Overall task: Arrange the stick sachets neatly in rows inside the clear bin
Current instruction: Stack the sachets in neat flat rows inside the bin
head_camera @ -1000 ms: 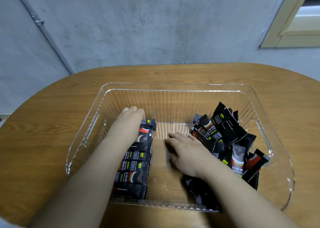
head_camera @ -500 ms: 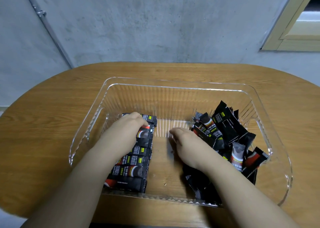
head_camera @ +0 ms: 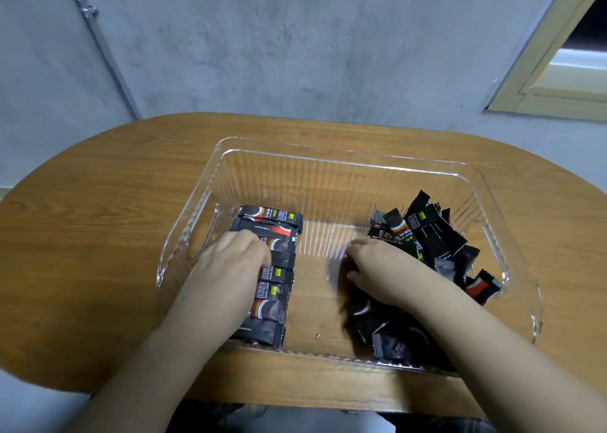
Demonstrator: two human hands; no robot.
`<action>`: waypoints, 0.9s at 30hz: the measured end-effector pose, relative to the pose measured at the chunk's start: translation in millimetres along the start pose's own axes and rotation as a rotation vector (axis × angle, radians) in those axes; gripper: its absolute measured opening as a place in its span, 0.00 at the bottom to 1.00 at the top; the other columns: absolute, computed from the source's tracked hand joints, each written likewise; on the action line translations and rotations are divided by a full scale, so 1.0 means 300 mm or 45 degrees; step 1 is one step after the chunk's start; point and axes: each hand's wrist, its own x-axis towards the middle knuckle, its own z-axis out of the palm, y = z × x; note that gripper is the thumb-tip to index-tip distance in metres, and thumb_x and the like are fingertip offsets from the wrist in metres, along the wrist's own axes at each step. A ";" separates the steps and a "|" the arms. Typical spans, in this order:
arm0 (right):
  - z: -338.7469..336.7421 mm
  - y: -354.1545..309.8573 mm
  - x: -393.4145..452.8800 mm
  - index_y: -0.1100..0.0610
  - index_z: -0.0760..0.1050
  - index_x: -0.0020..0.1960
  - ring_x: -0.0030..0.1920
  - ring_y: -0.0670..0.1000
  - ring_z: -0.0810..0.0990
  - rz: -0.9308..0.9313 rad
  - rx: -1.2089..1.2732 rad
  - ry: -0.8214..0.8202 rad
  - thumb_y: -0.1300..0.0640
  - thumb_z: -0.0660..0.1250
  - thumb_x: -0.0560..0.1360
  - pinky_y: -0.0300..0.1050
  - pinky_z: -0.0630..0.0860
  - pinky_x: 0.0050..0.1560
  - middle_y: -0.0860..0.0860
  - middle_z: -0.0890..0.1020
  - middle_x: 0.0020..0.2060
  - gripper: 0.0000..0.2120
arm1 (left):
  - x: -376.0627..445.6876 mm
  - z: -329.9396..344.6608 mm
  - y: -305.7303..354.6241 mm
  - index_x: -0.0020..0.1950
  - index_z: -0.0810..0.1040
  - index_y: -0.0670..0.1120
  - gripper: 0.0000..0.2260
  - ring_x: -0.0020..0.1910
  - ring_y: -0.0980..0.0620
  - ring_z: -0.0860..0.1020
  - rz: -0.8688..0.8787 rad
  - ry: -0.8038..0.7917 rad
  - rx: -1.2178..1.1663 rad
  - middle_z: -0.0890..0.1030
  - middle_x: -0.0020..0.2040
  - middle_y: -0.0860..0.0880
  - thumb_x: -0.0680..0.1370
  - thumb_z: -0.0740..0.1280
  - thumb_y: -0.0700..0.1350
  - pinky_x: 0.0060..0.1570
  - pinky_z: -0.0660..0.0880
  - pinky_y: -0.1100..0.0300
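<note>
Fingers (head_camera: pixel 253 245) of the left hand (head_camera: pixel 230 262) are pressing flat on the sachet row (head_camera: pixel 272 271) while the right hand (head_camera: pixel 377 265) is curling into the loose sachet pile (head_camera: pixel 427 242), likely picking the next stick.

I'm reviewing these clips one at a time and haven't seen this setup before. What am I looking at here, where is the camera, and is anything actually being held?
There is no machine here: a person works with two bare hands, and the single camera sits on their head, looking forward and down. A wooden table carries a clear bin. Inside it, on the left, black stick sachets lie side by side in a neat row. On the right is a loose pile of the same sachets, not yet sorted. The left hand rests on the row, fingers bent down onto it. The right hand is at the near edge of the pile with fingers curled under; whether it grips a sachet cannot be told. Behind the table is a grey concrete wall.
</note>
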 end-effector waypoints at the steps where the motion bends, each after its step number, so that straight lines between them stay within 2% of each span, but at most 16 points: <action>1: 0.002 0.001 -0.008 0.62 0.70 0.64 0.66 0.56 0.68 -0.037 -0.088 -0.033 0.52 0.59 0.79 0.44 0.64 0.66 0.57 0.72 0.65 0.18 | -0.005 0.012 -0.007 0.41 0.73 0.51 0.24 0.43 0.50 0.75 -0.048 0.036 0.000 0.74 0.41 0.54 0.56 0.76 0.29 0.39 0.73 0.57; 4: 0.014 0.004 -0.053 0.61 0.58 0.75 0.77 0.53 0.50 -0.067 -0.262 -0.098 0.34 0.52 0.77 0.48 0.49 0.75 0.55 0.54 0.77 0.37 | -0.018 0.050 -0.009 0.42 0.73 0.49 0.24 0.43 0.49 0.76 -0.086 0.101 0.037 0.74 0.42 0.52 0.55 0.73 0.27 0.38 0.74 0.56; 6: 0.035 0.003 -0.083 0.58 0.54 0.77 0.77 0.51 0.45 -0.088 -0.297 -0.070 0.31 0.50 0.75 0.49 0.43 0.75 0.53 0.48 0.78 0.41 | -0.019 0.063 -0.006 0.43 0.74 0.48 0.25 0.44 0.49 0.76 -0.089 0.108 0.078 0.75 0.42 0.52 0.53 0.72 0.27 0.39 0.75 0.56; 9: 0.061 0.006 -0.106 0.54 0.54 0.77 0.77 0.48 0.44 -0.098 -0.215 0.012 0.34 0.54 0.76 0.48 0.39 0.74 0.50 0.47 0.78 0.37 | -0.019 0.060 -0.002 0.46 0.74 0.46 0.22 0.49 0.48 0.74 -0.161 0.059 0.045 0.74 0.46 0.50 0.58 0.68 0.25 0.44 0.71 0.57; 11: 0.071 0.003 -0.106 0.51 0.56 0.76 0.77 0.47 0.46 -0.112 -0.151 0.070 0.36 0.56 0.76 0.46 0.40 0.74 0.48 0.49 0.78 0.34 | -0.020 0.056 -0.007 0.51 0.72 0.46 0.19 0.56 0.49 0.69 -0.219 0.046 0.026 0.72 0.51 0.50 0.65 0.63 0.26 0.51 0.65 0.59; 14: 0.074 -0.010 -0.100 0.46 0.58 0.75 0.76 0.46 0.47 -0.140 -0.086 0.102 0.36 0.57 0.76 0.46 0.41 0.74 0.46 0.52 0.77 0.31 | -0.027 0.050 -0.021 0.56 0.70 0.47 0.18 0.62 0.51 0.64 -0.253 0.030 0.018 0.68 0.57 0.52 0.71 0.59 0.29 0.56 0.62 0.60; 17: 0.068 -0.033 -0.084 0.43 0.59 0.74 0.76 0.47 0.48 -0.175 -0.035 0.105 0.36 0.58 0.75 0.46 0.40 0.74 0.45 0.52 0.77 0.29 | -0.036 0.033 -0.039 0.59 0.69 0.48 0.19 0.64 0.52 0.62 -0.298 0.004 0.009 0.67 0.60 0.53 0.72 0.59 0.30 0.60 0.60 0.60; 21: 0.065 -0.067 -0.055 0.43 0.64 0.72 0.76 0.46 0.49 -0.218 0.016 0.131 0.36 0.61 0.74 0.44 0.40 0.73 0.45 0.53 0.77 0.28 | -0.057 0.012 -0.070 0.61 0.70 0.47 0.18 0.65 0.52 0.62 -0.380 -0.015 -0.004 0.69 0.61 0.52 0.74 0.59 0.31 0.62 0.60 0.58; 25: 0.064 -0.084 -0.045 0.46 0.69 0.70 0.75 0.45 0.53 -0.221 0.043 0.163 0.42 0.64 0.75 0.42 0.42 0.73 0.45 0.56 0.76 0.25 | -0.047 -0.010 -0.050 0.61 0.73 0.51 0.12 0.66 0.52 0.64 -0.368 0.035 -0.044 0.71 0.61 0.54 0.78 0.63 0.41 0.64 0.56 0.57; 27: 0.062 -0.087 -0.043 0.49 0.71 0.68 0.74 0.45 0.56 -0.213 0.053 0.172 0.46 0.64 0.75 0.41 0.46 0.72 0.45 0.57 0.76 0.23 | -0.010 -0.026 0.008 0.62 0.73 0.55 0.12 0.67 0.54 0.63 -0.210 -0.071 -0.098 0.70 0.63 0.58 0.79 0.62 0.48 0.66 0.52 0.58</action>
